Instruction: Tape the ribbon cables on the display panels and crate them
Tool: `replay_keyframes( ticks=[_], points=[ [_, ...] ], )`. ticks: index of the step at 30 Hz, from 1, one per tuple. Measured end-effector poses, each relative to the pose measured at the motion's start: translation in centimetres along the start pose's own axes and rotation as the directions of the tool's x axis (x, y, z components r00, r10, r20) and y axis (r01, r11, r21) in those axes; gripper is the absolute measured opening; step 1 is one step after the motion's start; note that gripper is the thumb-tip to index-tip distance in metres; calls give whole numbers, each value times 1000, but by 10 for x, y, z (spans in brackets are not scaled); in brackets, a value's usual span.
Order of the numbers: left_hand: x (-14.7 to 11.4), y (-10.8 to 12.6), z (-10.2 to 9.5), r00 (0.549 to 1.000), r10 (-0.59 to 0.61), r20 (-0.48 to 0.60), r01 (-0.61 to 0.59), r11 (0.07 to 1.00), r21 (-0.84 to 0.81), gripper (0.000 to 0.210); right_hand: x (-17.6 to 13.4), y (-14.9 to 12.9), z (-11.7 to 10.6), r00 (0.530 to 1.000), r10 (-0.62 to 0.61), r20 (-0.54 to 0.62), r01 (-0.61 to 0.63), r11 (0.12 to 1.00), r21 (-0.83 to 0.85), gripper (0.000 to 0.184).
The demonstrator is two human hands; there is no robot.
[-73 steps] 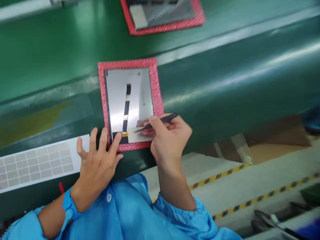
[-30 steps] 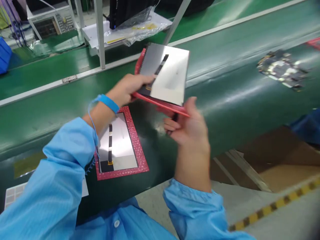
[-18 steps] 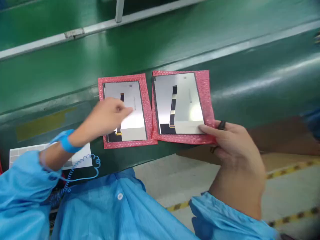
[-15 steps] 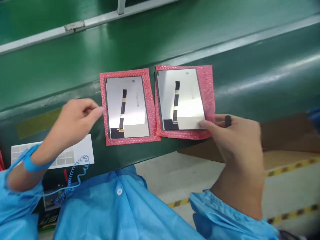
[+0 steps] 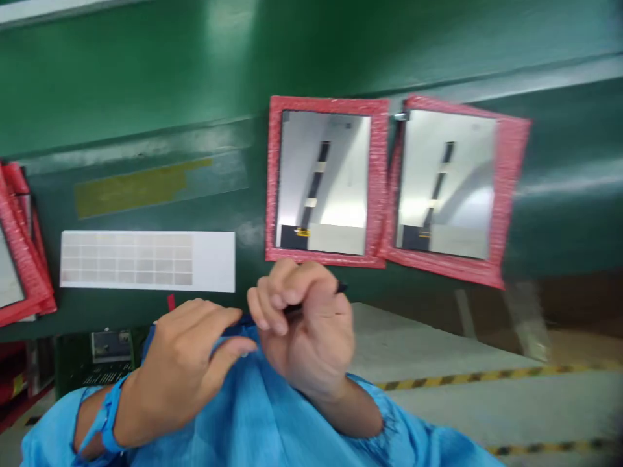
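Note:
My left hand (image 5: 189,357) is in front of my blue coat, thumb apart from the fingers, with nothing visible in it. Beside it, my right hand (image 5: 306,334) is turned palm up with curled fingers; whether anything is inside them is hidden. A dark band or object shows at its edge. Just beyond the right hand, a display panel (image 5: 350,194) with a dark ribbon cable lies on a pink bubble-wrap sleeve (image 5: 378,181). To its right, a second display panel (image 5: 470,188) rests slightly turned on another pink sleeve (image 5: 511,175). Neither hand touches the panels.
A white card with grey squares (image 5: 214,259) lies on the green bench (image 5: 170,84), below yellow tape (image 5: 131,194). More pink-wrapped panels (image 5: 32,279) are stacked at the left edge. Striped floor tape (image 5: 462,377) runs below the bench.
My right hand has let go of the right panel and moved back towards my body, palm now up. My left hand has also drawn back beside it. The view has shifted left.

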State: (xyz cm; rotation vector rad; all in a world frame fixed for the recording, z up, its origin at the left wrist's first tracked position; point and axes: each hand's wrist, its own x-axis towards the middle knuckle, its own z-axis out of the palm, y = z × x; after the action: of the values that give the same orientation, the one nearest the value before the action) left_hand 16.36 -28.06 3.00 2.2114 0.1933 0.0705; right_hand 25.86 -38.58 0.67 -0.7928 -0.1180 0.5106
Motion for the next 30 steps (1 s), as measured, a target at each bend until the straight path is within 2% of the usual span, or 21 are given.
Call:
replay_keyframes(
  ticks=[2, 5, 7, 9, 11, 14, 16, 18, 25, 30],
  points=[
    [-8, -5, 0, 999, -15, 28, 16, 998, -57, 17, -4, 4, 0, 998, 13, 55, -12, 1000, -15, 33],
    [-16, -12, 3, 998, -22, -64, 15, 995, -98, 27, -7, 8, -3, 992, -6, 122, 29, 982, -187, 28],
    [-19, -17, 2, 990, -42, -132, 34, 997, -63, 26, -3, 8, -8, 985, -14, 174, 86, 907, -413, 23],
    [-19, -27, -3, 986, -34, -162, 36, 999, 9, 19, 8, 7, -16, 970, 88, 227, 69, 795, -602, 22],
    [-16, -45, -11, 982, 42, -182, -21, 993, 115, 19, 22, 7, -25, 964, 168, 205, 21, 725, -689, 24],
    [-11, -82, -20, 973, 149, -177, -79, 933, 350, 40, 42, 15, -31, 991, 76, 111, 29, 686, -727, 26],
    [-10, -101, -21, 977, 144, -160, -56, 888, 456, 43, 48, 24, -32, 996, 37, 77, 34, 654, -756, 31],
    [-11, -111, -19, 982, 124, -142, -41, 876, 481, 42, 50, 33, -31, 996, 48, 72, 27, 619, -785, 35],
    [-10, -106, -16, 988, 87, -128, -21, 897, 442, 34, 45, 39, -29, 996, 3, 93, 78, 531, -844, 30],
    [-10, -109, -16, 988, 81, -133, -13, 894, 448, 35, 48, 37, -28, 996, 50, 76, 39, 524, -851, 29]
  ],
)
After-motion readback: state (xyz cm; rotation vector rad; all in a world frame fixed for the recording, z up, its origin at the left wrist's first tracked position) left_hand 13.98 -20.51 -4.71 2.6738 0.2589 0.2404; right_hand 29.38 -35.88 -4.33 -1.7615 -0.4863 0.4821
